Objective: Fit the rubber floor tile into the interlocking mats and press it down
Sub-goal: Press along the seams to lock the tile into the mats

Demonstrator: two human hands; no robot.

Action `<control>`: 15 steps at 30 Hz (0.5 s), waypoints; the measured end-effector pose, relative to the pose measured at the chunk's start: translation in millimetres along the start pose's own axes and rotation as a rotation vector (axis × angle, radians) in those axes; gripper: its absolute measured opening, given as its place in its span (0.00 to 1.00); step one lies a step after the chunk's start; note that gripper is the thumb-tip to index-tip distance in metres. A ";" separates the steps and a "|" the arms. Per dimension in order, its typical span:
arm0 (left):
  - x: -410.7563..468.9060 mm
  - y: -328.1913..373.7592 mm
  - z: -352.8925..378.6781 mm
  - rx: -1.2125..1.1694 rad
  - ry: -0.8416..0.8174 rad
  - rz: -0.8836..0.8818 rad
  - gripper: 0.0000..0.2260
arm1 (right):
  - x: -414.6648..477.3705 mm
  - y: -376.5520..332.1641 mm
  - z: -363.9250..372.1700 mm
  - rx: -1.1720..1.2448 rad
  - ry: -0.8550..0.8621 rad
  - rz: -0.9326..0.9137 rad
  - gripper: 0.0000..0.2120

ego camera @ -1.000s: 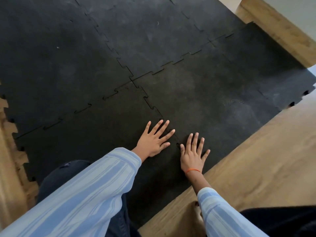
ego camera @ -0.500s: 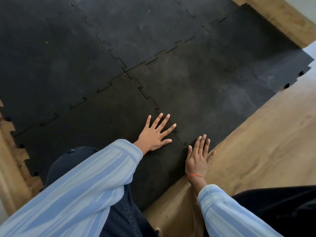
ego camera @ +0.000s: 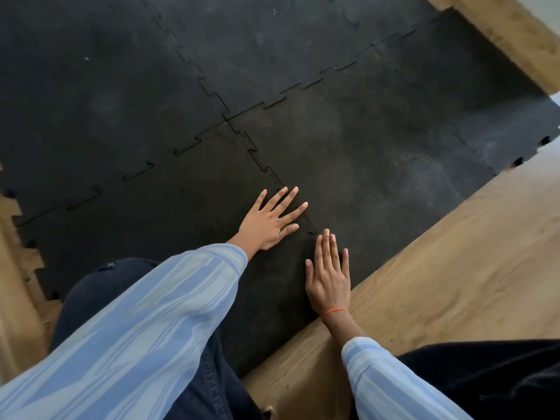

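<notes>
Black interlocking rubber mats point(ego camera: 272, 56) cover most of the floor, joined by jigsaw seams. The near black rubber tile point(ego camera: 151, 213) lies flat among them, its toothed seam point(ego camera: 257, 156) running down toward my hands. My left hand point(ego camera: 271, 221) rests palm down with fingers spread on that tile, fingertips at the seam. Just to its right, my right hand point(ego camera: 328, 274) lies flat with fingers together over the seam's near end, close to the mat's edge. Neither hand holds anything.
Bare wooden floor point(ego camera: 439, 283) runs along the right and near side of the mats, and a strip point(ego camera: 15, 283) shows at the left past toothed mat edges. My knee in dark trousers point(ego camera: 100, 286) rests on the near tile. A dark cloth point(ego camera: 500, 377) lies at bottom right.
My right hand slid back toward the mat's near edge, then returned onto the tile at the seam's end. My left hand stayed pressed flat beside the seam. The view shifted.
</notes>
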State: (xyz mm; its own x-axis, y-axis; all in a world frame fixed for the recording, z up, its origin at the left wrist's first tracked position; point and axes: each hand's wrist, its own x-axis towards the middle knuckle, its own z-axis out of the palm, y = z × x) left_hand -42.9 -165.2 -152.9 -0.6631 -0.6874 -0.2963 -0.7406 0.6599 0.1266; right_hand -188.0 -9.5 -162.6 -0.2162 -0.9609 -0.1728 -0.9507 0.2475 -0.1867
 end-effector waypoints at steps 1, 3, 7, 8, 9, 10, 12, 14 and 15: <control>0.8 1.0 0.2 -0.002 -0.002 0.007 0.25 | 1.2 2.1 -0.1 -0.031 -0.010 -0.013 0.27; 1.7 3.1 0.4 0.011 -0.013 0.037 0.25 | 8.4 0.9 0.8 -0.050 -0.037 -0.025 0.28; 1.0 -26.1 2.1 -0.125 0.099 -0.272 0.25 | 47.1 -25.3 4.0 0.005 -0.051 -0.113 0.26; -0.5 -37.1 4.4 -0.158 0.116 -0.355 0.25 | 54.3 -30.2 5.1 -0.009 -0.047 -0.143 0.26; -2.7 -45.4 7.1 -0.164 0.127 -0.396 0.25 | 58.6 -32.6 6.4 -0.025 -0.044 -0.158 0.26; -4.9 -50.4 9.8 -0.154 0.139 -0.409 0.24 | 59.8 -32.7 7.7 -0.037 -0.044 -0.158 0.27; -7.4 -50.3 11.4 -0.143 0.167 -0.408 0.24 | 57.8 -30.4 7.6 -0.048 -0.054 -0.149 0.27; -6.4 -46.9 10.3 -0.164 0.151 -0.386 0.24 | 61.2 -33.6 5.7 -0.040 -0.070 -0.150 0.27; -4.7 -47.6 8.9 -0.174 0.138 -0.375 0.24 | 68.1 -38.8 3.5 -0.038 -0.075 -0.165 0.27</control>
State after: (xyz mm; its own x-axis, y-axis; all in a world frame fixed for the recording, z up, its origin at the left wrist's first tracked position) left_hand -3.6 -190.7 -165.9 -0.3439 -0.9119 -0.2241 -0.9326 0.3038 0.1950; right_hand -165.0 -84.0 -170.5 -0.0409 -0.9759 -0.2144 -0.9800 0.0810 -0.1817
